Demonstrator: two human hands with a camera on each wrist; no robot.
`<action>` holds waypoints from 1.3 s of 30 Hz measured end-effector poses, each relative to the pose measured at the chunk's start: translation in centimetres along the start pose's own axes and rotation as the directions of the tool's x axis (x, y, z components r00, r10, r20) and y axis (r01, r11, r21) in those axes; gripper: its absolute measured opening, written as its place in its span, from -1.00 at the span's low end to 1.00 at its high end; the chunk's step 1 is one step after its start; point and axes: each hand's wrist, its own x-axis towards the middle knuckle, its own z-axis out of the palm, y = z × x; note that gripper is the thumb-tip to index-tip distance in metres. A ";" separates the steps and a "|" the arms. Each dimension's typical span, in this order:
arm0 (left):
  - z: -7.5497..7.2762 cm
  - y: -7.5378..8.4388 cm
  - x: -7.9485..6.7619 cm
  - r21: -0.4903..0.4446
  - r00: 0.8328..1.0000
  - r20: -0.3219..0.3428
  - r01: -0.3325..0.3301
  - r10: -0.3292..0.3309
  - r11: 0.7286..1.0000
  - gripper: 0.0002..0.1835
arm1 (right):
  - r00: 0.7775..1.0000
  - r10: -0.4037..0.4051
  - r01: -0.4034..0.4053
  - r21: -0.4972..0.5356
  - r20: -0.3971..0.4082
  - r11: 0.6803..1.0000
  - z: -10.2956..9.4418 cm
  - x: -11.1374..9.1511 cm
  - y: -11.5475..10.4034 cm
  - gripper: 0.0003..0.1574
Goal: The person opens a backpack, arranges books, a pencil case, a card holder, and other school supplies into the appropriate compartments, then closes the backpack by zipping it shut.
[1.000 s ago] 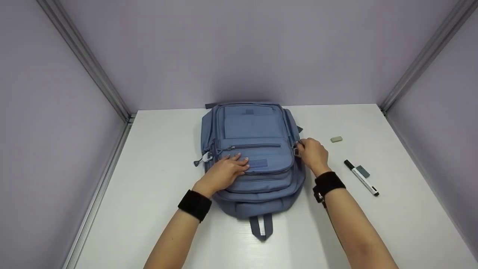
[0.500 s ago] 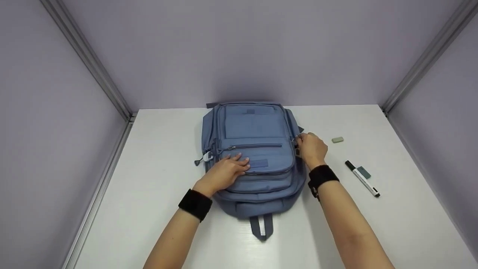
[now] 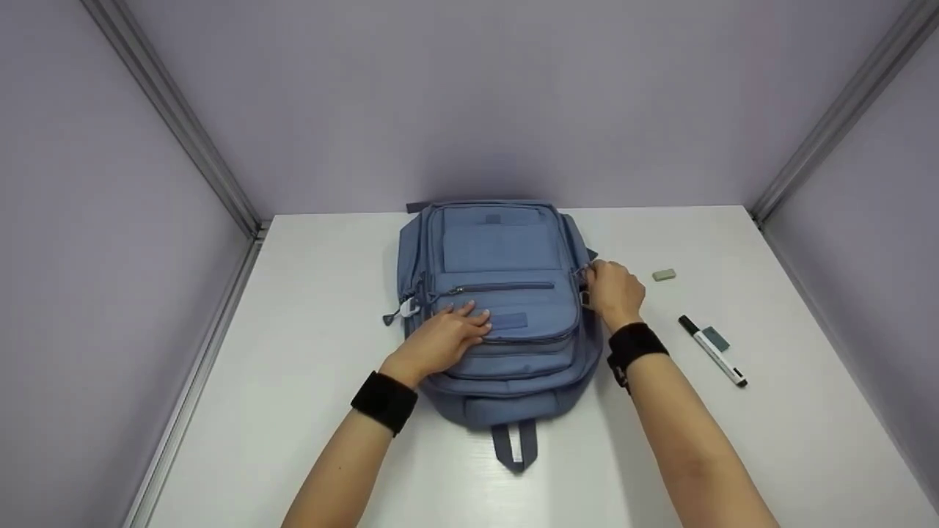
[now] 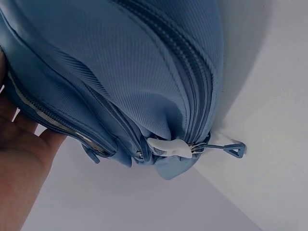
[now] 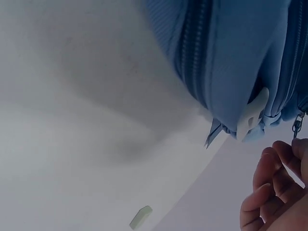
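Note:
A blue backpack [image 3: 502, 246] lies front side up on the white table, its loop handle [image 3: 515, 447] toward me. My left hand [image 3: 436, 343] rests on the lower front pocket with its fingers extended. The left wrist view shows that hand [image 4: 21, 159] against the pocket's zipped edge, some fingertips out of frame. At the bag's right side, my right hand [image 3: 616, 293] pinches a small metal zipper pull [image 5: 297, 126] between thumb and forefinger. The other fingers curl loosely. White clips hang at both sides, one plainly visible as a white clip [image 4: 168, 147] beside a zipper.
Right of the bag lie a small pale green eraser-like block [image 3: 664, 275], a white marker with black ends [image 3: 715, 353] and a dark green flat piece [image 3: 717, 338] beside it. Grey-lilac panels [image 3: 484, 95] wall the table at the back and both sides.
My right hand has shifted a little away from me along the bag's right side, mostly in the first half second. The left hand stays in place on the pocket.

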 end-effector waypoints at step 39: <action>0.4 -1.2 -1.1 0.004 0.997 -0.074 -0.033 0.033 0.999 -0.49 | 0.957 0.244 -0.234 -0.079 0.158 0.969 -2.7 -6.6 14.7 -0.38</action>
